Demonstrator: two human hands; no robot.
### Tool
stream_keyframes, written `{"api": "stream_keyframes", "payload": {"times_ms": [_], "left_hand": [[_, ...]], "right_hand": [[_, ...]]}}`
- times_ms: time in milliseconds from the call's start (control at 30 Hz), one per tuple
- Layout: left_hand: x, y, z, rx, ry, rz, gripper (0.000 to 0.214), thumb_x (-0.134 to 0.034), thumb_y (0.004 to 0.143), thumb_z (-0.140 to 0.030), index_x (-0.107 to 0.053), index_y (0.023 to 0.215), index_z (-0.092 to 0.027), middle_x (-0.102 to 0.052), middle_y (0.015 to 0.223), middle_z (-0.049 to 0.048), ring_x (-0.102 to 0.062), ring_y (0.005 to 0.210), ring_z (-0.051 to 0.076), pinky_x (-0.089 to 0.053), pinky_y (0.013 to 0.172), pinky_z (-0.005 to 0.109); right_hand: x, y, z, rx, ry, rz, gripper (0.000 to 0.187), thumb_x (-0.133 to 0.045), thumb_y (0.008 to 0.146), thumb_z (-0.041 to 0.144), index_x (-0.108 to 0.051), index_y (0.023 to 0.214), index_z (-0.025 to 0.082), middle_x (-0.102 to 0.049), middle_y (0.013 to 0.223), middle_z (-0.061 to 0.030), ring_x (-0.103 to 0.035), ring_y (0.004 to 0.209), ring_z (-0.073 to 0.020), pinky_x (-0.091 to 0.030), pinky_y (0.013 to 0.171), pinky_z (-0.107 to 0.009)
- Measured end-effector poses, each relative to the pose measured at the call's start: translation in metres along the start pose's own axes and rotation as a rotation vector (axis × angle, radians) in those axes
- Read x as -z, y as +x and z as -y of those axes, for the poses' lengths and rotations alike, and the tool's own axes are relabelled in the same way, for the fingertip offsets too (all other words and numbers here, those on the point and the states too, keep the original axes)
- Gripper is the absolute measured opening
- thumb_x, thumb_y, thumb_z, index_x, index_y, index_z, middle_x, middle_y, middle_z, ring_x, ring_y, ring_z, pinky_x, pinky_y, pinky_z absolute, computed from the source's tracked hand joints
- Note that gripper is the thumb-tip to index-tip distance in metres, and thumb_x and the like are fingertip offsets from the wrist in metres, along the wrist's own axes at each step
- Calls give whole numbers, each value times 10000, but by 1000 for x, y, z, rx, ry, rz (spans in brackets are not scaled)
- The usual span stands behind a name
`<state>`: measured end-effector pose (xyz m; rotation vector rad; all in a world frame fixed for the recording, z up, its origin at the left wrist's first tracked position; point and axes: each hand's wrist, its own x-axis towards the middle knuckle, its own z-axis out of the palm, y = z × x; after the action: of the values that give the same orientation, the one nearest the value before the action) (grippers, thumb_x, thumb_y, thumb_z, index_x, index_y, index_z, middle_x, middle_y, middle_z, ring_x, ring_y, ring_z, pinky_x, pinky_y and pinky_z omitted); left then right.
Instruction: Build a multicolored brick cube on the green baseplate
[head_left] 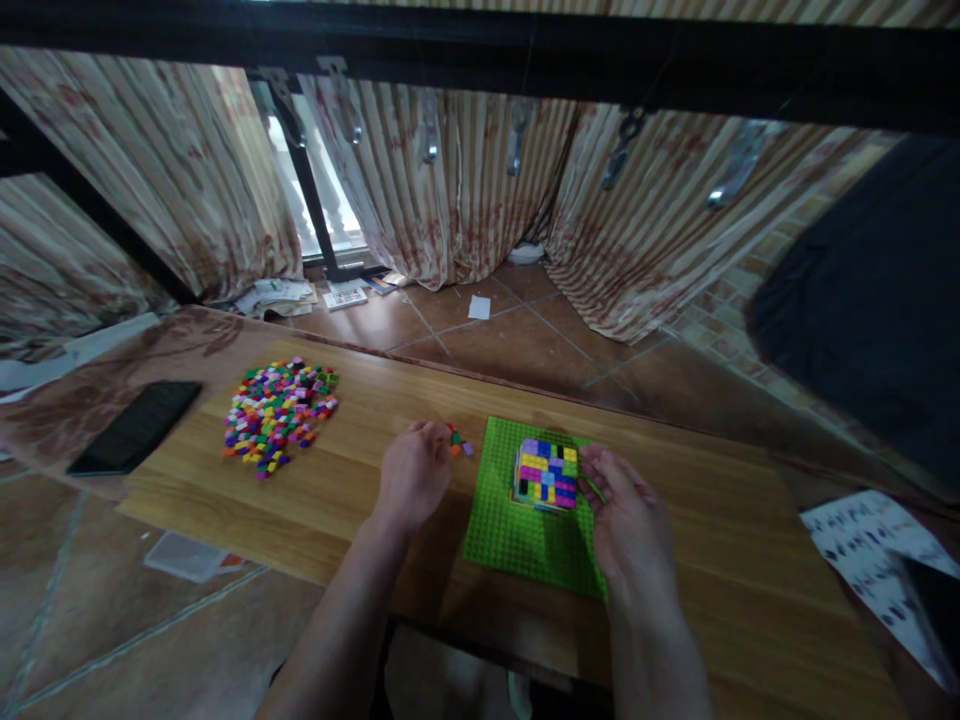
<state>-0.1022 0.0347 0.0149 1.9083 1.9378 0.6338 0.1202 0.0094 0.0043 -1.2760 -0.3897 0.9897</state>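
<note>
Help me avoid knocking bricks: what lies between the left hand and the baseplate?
The head view shows a few loose bricks between the left hand and the baseplate.

Head view: green baseplate [499, 540] on wooden worktop [727, 550], bearing multicoloured brick stack [547, 476]. Right hand [634, 520] at stack's right side; contact unclear. Left hand [415, 472] curled near few loose bricks [456, 449]; contents hidden. Large brick pile [277, 412] farther left, then dark flat slab [139, 428]. Striped curtains [465, 190] behind.
</note>
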Motion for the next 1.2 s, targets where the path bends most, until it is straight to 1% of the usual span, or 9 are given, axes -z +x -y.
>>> {"api": "stream_keyframes", "payload": {"times_ms": [100,200,467,667,900,967,1033,1133,1200], "left_hand": [[-5,-1,-7,-55,102,-10,239,-506,859,-144,-712,961,-211,-694,1010,74,-609,951,222,-449,842,325],[-10,-2,-15,-105,183,-21,225,-510,870,-171,-708,976,-188,-682,1047,93,-589,1002,237,-433,919,356],[-18,-3,-24,-93,267,-39,205,-529,867,-223,-722,931,-194,-648,1113,109,-551,1001,277,-441,865,399],[-22,-2,-24,-99,275,-25,213,-505,867,-179,-716,887,-188,-650,1107,112,-554,977,261,-445,870,392],[-23,0,-23,-137,246,-25,211,-484,861,-138,-692,877,-167,-663,1041,115,-571,961,251,-438,877,374],[-21,-1,-24,-130,162,-45,200,-487,862,-139,-683,884,-169,-671,995,109,-585,945,246,-444,858,363],[-19,-1,-25,-106,-27,-31,184,-497,864,-151,-676,892,-176,-682,929,87,-607,888,221,-455,812,330],[-17,-3,-28,-74,-437,67,153,-531,858,-199,-679,889,-181,-683,837,42,-608,759,166,-452,716,268],[-16,-4,-31,-64,-710,156,144,-568,845,-248,-685,876,-171,-678,815,28,-595,738,148,-447,698,252]], "right_hand": [[0,-1,1,-5,-16,19,202,-800,655,355,-728,772,207,-738,841,-11,-660,773,-141,-507,671,-255],[1,-1,2,-17,-24,24,216,-809,648,358,-729,780,206,-737,850,-15,-651,752,-133,-507,655,-246],[4,0,0,10,-42,46,211,-804,665,349,-728,800,206,-739,867,-26,-645,709,-128,-513,624,-243],[4,-2,3,-51,-4,37,205,-816,634,328,-738,778,204,-741,844,-10,-632,700,-100,-500,636,-213],[4,-1,3,3,-30,53,217,-808,642,350,-731,786,207,-740,848,-26,-637,691,-128,-498,614,-247],[5,-1,4,27,-38,56,219,-801,650,360,-727,793,211,-735,851,-23,-634,694,-129,-493,621,-251],[4,-2,5,51,-40,51,214,-796,652,362,-724,789,215,-729,851,-17,-627,696,-125,-486,633,-253],[2,-4,6,99,-46,57,203,-793,660,365,-731,787,219,-728,875,-14,-616,712,-119,-471,653,-253],[0,-7,6,161,-79,84,192,-783,683,367,-740,807,227,-727,881,-11,-614,735,-122,-465,672,-257]]}}
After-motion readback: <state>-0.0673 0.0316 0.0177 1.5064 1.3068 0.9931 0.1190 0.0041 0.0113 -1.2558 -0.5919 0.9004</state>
